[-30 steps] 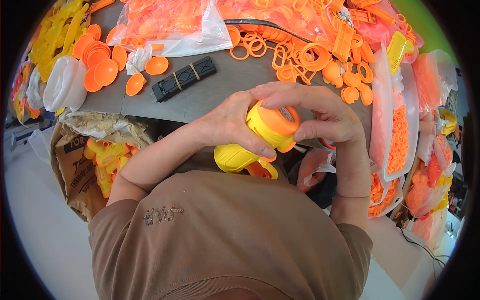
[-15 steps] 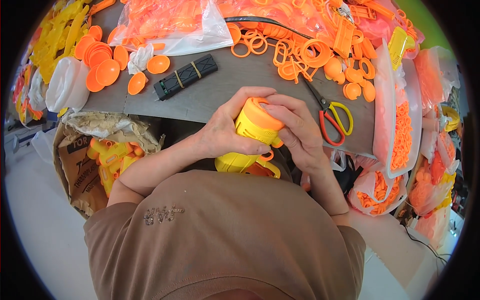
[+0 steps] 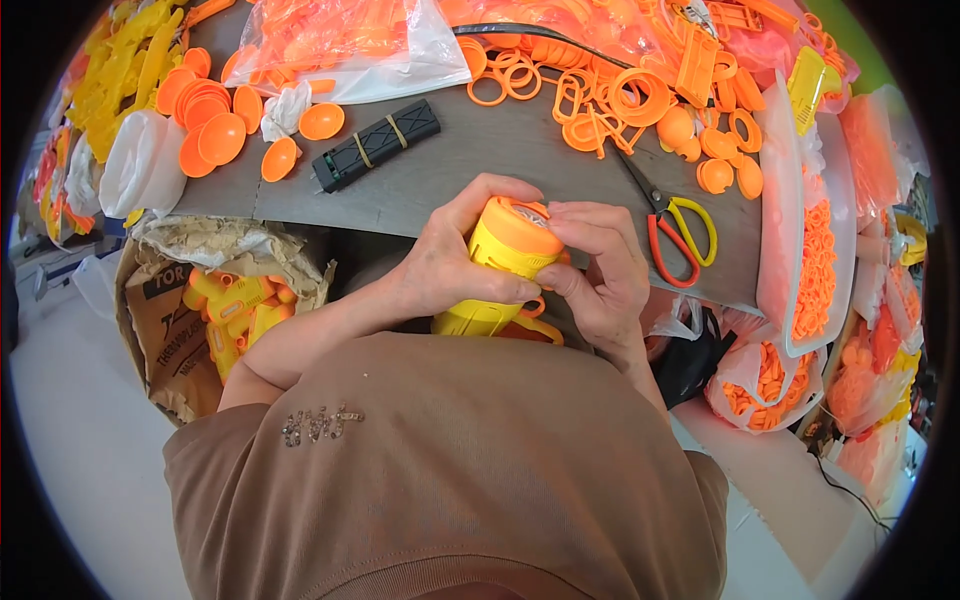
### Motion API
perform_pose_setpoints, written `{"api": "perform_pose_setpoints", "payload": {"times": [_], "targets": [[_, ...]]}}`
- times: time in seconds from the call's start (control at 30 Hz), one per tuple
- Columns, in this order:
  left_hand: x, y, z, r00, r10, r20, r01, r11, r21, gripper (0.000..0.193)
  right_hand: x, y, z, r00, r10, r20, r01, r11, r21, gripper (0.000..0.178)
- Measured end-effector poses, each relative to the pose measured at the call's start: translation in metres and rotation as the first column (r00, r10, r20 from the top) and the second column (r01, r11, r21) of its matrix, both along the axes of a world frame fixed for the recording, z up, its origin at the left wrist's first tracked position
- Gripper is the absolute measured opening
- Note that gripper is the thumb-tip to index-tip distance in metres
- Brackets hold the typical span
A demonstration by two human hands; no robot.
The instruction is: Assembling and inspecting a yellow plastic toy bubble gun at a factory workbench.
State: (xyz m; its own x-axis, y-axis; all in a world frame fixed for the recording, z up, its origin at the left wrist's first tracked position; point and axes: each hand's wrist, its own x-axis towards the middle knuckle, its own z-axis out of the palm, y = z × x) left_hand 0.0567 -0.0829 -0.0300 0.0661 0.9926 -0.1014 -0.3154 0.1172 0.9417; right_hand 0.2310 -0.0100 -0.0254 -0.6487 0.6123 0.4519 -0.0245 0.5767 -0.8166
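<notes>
A yellow flashlight [image 3: 500,258] with a carry handle stands tilted in front of my chest, its orange head ring [image 3: 508,232] facing up. Something silvery shows inside the ring. My left hand [image 3: 440,262] is wrapped round the body, thumb across the front. At the ring's right side, the fingertips and thumb of my right hand [image 3: 610,268] press against the rim. The lower end of the flashlight is partly hidden behind my shirt. Scissors [image 3: 664,215] with one red and one yellow handle lie on the table beyond my right hand.
On the grey table [image 3: 300,205] lie a black banded block [image 3: 375,145], orange oval cups [image 3: 222,138] and orange rings [image 3: 640,97]. A bin of small orange parts [image 3: 815,270] stands right. Left, a paper sack [image 3: 160,330] holds yellow-orange pieces. An orange-filled bag [image 3: 765,385] sits lower right.
My right fingers have shifted off the top of the head to its right rim, uncovering the silvery inside. My left hand keeps its hold. The view has shifted slightly.
</notes>
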Motion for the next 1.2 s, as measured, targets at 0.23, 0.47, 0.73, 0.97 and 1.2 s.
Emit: {"api": "perform_pose_setpoints", "payload": {"times": [0.23,0.47,0.73,0.97,1.2], "targets": [[0.003,0.001,0.003,1.000,-0.003,0.011,0.004,0.999,-0.037,0.077,0.001,-0.002,-0.005,0.996,-0.047,-0.070,0.049,0.998,0.039,0.034],[-0.002,0.035,0.030,0.983,0.051,-0.177,-0.031,0.993,0.111,0.104,-0.014,0.051,0.053,0.918,0.241,0.314,-0.189,0.964,-0.187,0.052],[-0.044,0.015,0.041,0.998,0.064,-0.025,-0.063,0.998,0.010,0.075,-0.019,0.058,0.050,0.994,-0.079,-0.075,0.043,0.918,-0.395,0.050],[-0.027,0.009,0.029,0.907,0.410,-0.097,-0.371,0.887,0.275,0.043,-0.033,0.049,0.037,0.987,-0.127,-0.094,0.097,0.956,-0.277,0.035],[-0.035,0.009,0.038,0.944,0.311,0.112,-0.321,0.943,0.087,0.041,-0.033,0.037,0.039,0.962,-0.225,-0.153,0.227,0.974,-0.005,0.042]]}}
